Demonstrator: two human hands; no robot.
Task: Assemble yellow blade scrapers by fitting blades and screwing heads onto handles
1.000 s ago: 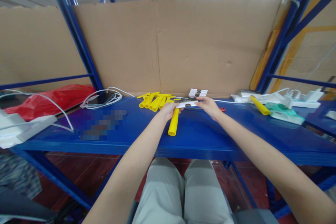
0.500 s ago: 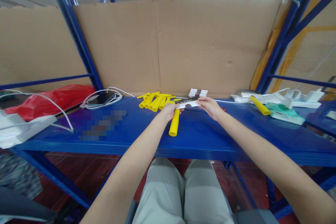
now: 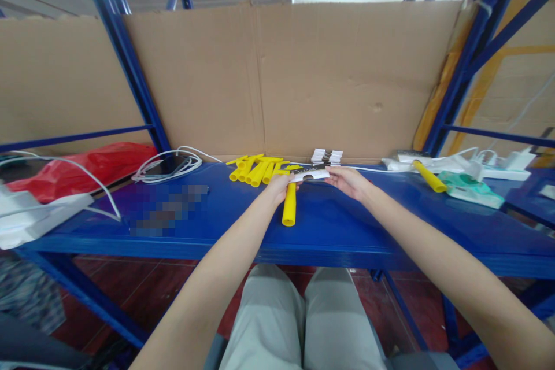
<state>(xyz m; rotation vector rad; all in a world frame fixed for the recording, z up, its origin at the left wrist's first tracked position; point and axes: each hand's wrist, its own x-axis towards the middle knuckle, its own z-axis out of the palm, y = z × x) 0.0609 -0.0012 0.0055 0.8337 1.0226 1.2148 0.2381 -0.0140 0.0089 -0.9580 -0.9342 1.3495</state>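
My left hand [image 3: 277, 186] and my right hand [image 3: 350, 181] grip a small flat white-and-black box [image 3: 313, 174] by its two ends, just above the table. The box's near side is white with a dark half-round notch, and its top is dark. Below its left end a yellow tube [image 3: 289, 211] points toward me, its near end at the table. The far end of this tube is hidden by the box and my left hand. I cannot tell whether my left fingers also touch it.
Behind my left hand lies a pile of several yellow tubes [image 3: 255, 172]. A stack of white pieces [image 3: 326, 157] stands before the cardboard wall [image 3: 338, 81]. Coiled white cable [image 3: 191, 162] and a red bag [image 3: 87, 170] are on the left. Another yellow tube [image 3: 429, 177] rests at right.
The box has tipped so that less of its dark top shows. The near yellow tube has shifted slightly right. Both hands keep their hold on the box.
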